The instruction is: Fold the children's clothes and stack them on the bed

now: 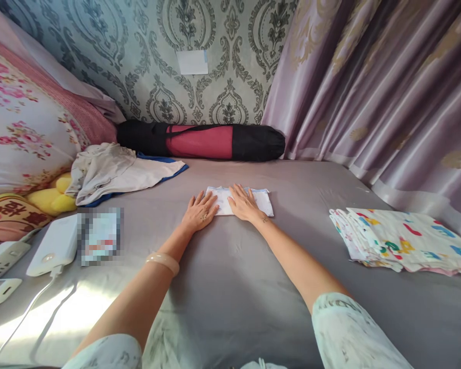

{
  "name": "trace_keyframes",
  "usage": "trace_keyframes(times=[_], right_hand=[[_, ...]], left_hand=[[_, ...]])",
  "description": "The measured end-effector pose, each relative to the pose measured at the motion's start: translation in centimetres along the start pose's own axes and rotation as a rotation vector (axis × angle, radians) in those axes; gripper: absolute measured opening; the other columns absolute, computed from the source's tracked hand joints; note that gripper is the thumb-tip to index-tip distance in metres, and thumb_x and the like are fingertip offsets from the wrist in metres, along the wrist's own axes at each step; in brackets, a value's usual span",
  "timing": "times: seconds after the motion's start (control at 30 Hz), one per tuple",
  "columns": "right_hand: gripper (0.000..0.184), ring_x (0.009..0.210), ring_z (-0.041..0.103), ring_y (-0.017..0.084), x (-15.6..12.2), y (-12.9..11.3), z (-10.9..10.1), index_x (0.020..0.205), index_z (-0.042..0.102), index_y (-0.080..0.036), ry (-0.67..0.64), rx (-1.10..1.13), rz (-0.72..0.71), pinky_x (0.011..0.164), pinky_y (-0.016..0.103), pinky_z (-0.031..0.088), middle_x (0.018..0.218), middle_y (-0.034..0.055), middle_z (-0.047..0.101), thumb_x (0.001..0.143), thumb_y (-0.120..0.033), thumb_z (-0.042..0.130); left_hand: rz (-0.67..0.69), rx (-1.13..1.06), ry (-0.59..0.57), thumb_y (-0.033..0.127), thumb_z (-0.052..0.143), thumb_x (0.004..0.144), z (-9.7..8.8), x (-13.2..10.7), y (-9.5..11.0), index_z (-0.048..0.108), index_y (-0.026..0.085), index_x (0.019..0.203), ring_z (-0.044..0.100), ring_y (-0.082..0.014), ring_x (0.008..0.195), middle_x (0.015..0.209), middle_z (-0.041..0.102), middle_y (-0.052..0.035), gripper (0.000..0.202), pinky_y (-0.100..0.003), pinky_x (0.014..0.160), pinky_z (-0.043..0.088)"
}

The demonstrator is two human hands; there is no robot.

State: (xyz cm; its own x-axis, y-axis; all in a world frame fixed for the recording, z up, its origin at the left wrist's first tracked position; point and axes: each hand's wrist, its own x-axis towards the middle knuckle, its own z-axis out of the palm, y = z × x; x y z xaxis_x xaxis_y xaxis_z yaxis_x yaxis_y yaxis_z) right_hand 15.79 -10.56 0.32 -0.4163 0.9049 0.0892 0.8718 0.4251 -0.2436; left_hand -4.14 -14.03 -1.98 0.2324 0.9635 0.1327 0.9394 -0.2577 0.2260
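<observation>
A small white folded cloth (262,202) with a pale blue upper edge lies flat on the grey bed sheet (230,266). My left hand (201,211) rests at the cloth's left end, palm down, fingers stretched out and partly over it. On the cloth's middle lies my right hand (245,204), also flat with its fingers spread. Neither hand grips anything. Part of the cloth is hidden under the hands.
At the right sits a stack of folded printed cloths (411,238). A black and red rolled bag (200,142) lies along the wall. To the left are a crumpled garment (111,171), a white power bank (56,246) with a cable, and a power strip (5,259).
</observation>
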Motion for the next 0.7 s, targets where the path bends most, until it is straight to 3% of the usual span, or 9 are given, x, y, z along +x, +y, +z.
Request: trace_keyframes(times=[0.1,0.23,0.5,0.7], right_hand=[[0.059,0.149,0.015,0.025,-0.5,0.8,-0.1,0.153,0.030,-0.012,0.021,-0.022,0.026,0.120,0.049,0.007,0.161,0.0123,0.022,0.102,-0.041,0.023],[0.058,0.149,0.018,0.025,-0.5,1.6,0.7,0.152,0.033,-0.014,-0.006,-0.013,0.063,0.119,0.050,0.012,0.160,0.0114,0.027,0.102,-0.042,0.021],[0.056,0.147,0.022,0.026,-0.2,1.8,1.4,0.150,0.036,-0.017,0.018,0.008,0.058,0.118,0.052,0.014,0.158,0.0114,0.032,0.101,-0.042,0.025],[0.060,0.150,0.015,0.025,0.0,2.5,0.8,0.153,0.031,-0.015,-0.068,0.078,0.045,0.120,0.049,0.012,0.161,0.0118,0.023,0.102,-0.045,0.021]], left_hand=[[-0.004,0.008,-0.005,0.051,0.029,0.099,-0.1,-0.1,0.1,0.042,0.027,0.148,0.019,-0.0311,0.149,0.159,0.031,-0.0049,0.056,-0.056,0.118,0.019],[-0.007,0.005,-0.006,0.053,0.029,0.098,-0.1,0.0,-0.1,0.042,0.028,0.147,0.020,-0.0312,0.149,0.159,0.030,-0.0055,0.057,-0.056,0.117,0.020],[-0.014,0.091,-0.039,0.054,0.021,0.099,0.0,0.0,-0.1,0.039,0.027,0.150,0.023,-0.0302,0.148,0.160,0.028,-0.0046,0.060,-0.052,0.117,0.022],[-0.032,0.107,-0.085,0.054,0.017,0.099,-0.4,0.1,0.1,0.034,0.027,0.151,0.022,-0.0290,0.148,0.161,0.025,-0.0033,0.062,-0.052,0.118,0.020]])
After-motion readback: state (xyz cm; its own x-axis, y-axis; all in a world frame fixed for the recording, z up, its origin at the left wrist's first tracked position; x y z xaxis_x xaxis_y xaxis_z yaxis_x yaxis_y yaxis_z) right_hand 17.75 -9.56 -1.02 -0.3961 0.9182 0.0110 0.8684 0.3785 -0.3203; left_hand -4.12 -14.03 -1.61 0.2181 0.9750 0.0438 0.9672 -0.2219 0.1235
